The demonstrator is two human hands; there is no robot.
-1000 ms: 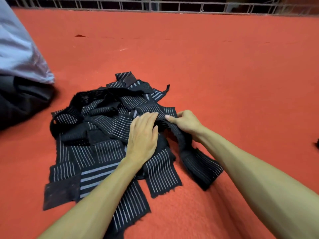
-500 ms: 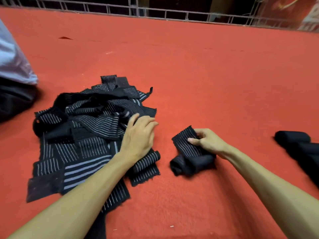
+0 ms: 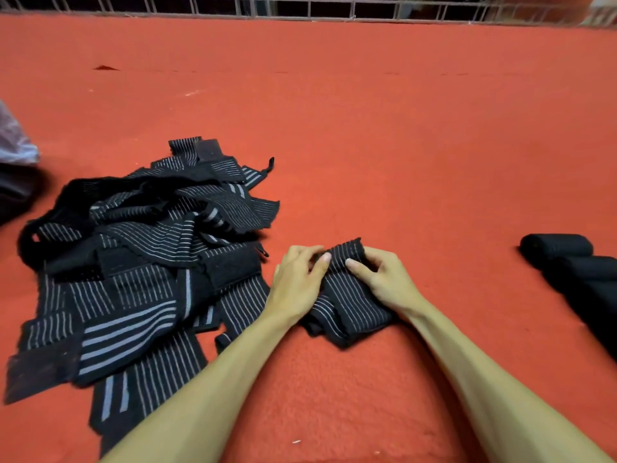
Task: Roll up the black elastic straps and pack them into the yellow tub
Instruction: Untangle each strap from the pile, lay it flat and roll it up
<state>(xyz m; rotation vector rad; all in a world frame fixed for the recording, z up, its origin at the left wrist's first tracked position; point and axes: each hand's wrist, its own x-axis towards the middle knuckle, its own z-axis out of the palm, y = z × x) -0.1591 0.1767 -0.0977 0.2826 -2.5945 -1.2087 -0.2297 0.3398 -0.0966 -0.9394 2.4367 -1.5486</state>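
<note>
A single black elastic strap [image 3: 350, 295] with thin white stripes lies bunched on the red carpet in front of me. My left hand [image 3: 297, 285] pinches its far left edge with curled fingers. My right hand [image 3: 384, 282] grips the strap from the right, thumb on top. A loose pile of black striped straps [image 3: 133, 262] spreads over the carpet to the left. Rolled black straps [image 3: 574, 265] lie at the right edge. No yellow tub is in view.
Red carpet [image 3: 367, 128] covers the floor all round. A metal railing [image 3: 300, 8] runs along the far edge. At the far left edge sits a pale grey and dark shape [image 3: 13, 168], cut off by the frame.
My right hand pulled one strap out of the pile to the right. My left hand has left the pile and joined the right on that strap. The view shifted right, showing the rolled straps.
</note>
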